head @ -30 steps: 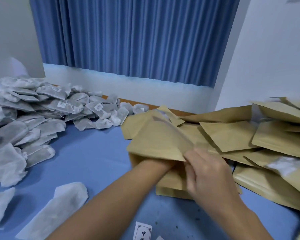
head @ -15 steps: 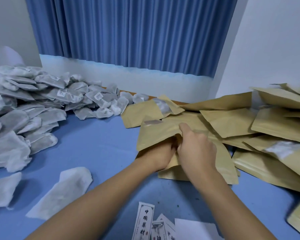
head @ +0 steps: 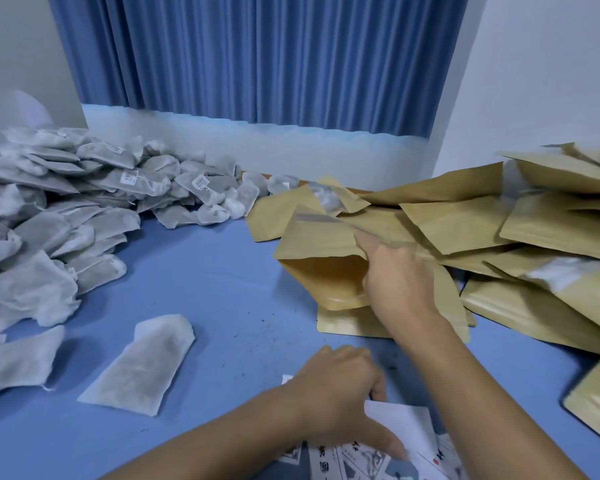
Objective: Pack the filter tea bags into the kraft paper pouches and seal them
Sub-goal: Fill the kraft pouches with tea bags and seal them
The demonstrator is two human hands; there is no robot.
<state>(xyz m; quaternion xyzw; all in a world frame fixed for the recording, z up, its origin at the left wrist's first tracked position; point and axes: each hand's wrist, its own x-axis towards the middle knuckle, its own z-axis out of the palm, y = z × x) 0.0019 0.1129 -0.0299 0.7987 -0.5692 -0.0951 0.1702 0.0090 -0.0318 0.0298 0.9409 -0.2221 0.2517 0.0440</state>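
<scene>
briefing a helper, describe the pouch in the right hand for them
On the blue table, find the heap of kraft pouches at right. At its left edge the right hand grips one pouch whose mouth gapes open; neighbours lie flat.

pouches (head: 551, 230): brown kraft paper is looking matt and faintly creased; frosted, plastic-like windows are showing
tea bags (head: 49, 237): white filter paper is looking fibrous, matt
table top (head: 222, 271): blue surface is looking smooth, matt
curtain (head: 257, 64): blue cloth is looking soft
paper slips (head: 402, 424): white printed paper is looking smooth
</scene>
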